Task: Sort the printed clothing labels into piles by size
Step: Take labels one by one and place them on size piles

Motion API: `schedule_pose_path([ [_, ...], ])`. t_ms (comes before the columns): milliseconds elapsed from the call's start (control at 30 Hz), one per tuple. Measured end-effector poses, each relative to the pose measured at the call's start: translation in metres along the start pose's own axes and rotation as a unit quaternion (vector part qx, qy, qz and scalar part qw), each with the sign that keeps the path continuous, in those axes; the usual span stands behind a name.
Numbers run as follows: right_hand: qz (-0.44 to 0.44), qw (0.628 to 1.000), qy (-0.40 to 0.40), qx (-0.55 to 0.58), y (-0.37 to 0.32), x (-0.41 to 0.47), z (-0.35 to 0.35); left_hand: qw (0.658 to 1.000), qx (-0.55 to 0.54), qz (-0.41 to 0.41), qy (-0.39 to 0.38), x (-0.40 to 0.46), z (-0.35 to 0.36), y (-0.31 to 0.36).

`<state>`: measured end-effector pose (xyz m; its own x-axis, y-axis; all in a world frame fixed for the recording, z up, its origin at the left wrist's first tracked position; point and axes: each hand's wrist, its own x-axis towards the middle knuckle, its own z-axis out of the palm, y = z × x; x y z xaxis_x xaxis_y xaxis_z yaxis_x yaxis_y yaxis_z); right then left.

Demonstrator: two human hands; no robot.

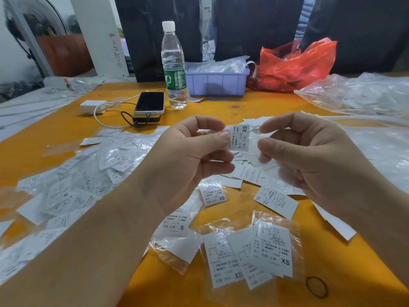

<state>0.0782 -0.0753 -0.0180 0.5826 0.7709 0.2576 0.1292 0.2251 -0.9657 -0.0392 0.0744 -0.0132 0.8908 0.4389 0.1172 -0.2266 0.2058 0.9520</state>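
left hand [194, 149] pinches an xs label [240, 138] upright; xs pile [250, 251] lies at six o'clock; right hand [309, 156] curled, empty.

Two bare hands and forearms enter from the bottom edge — the left hand [190, 158] and the right hand [309, 156]. No sleeve covers either forearm as far as the frame shows. The fingernails are short and plain — the fingers and wrists are bare.
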Motion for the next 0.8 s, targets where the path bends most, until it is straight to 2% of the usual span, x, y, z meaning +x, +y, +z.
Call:
schedule_pose_path([
  [467, -0.013, 1.000, -0.016, -0.022, 0.0021, -0.0009, 0.0011, 0.999, -0.033, 0.000, 0.002, -0.0002, 0.0007, 0.0013],
  [800, -0.057, 0.996, 0.016, -0.073, -0.0015, -0.0031, 0.0047, 1.000, 0.016, -0.007, -0.002, -0.0002, 0.0014, -0.0006],
])
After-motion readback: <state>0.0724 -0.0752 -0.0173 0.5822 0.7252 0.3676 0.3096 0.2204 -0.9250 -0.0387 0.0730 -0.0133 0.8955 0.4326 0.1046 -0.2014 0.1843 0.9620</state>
